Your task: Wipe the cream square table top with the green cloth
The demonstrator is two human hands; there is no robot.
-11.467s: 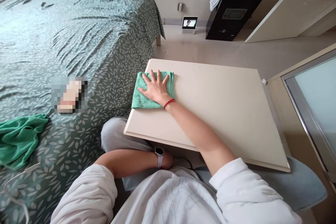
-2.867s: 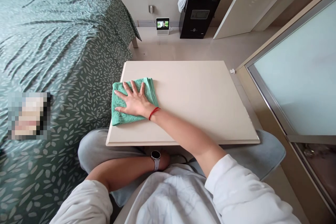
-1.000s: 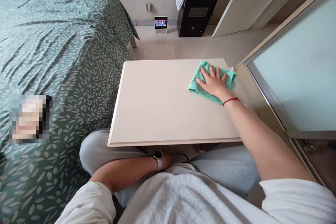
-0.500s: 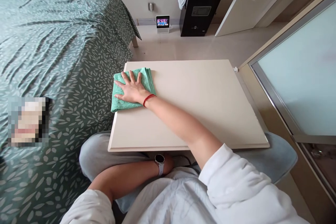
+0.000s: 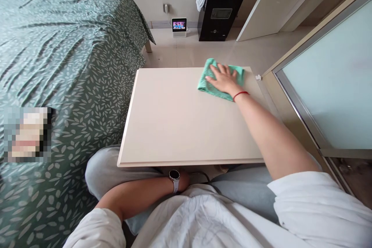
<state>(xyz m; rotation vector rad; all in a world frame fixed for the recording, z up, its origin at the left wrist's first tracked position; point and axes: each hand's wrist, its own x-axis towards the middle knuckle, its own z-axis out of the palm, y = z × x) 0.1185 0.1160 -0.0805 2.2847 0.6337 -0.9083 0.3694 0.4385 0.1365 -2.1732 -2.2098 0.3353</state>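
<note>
My right hand (image 5: 225,79), with a red string at the wrist, lies spread and flat on a folded green cloth (image 5: 207,81). The cloth rests at the far right part of a cream tabletop (image 5: 174,116), one corner of it reaching past the far edge. My left hand (image 5: 183,181) is low at my lap, below the near edge of the tabletop, with a watch (image 5: 174,175) on its wrist; its fingers are hidden.
A bed (image 5: 87,66) with a green leaf-patterned cover stands at the left. Beyond the tabletop are a small lit screen (image 5: 179,25) and a black cabinet (image 5: 219,15) topped with clothes. A frosted glass panel (image 5: 334,73) stands at the right.
My right hand and the green cloth have moved from the left side of the tabletop to its far right. The left arm has stayed in about the same place.
</note>
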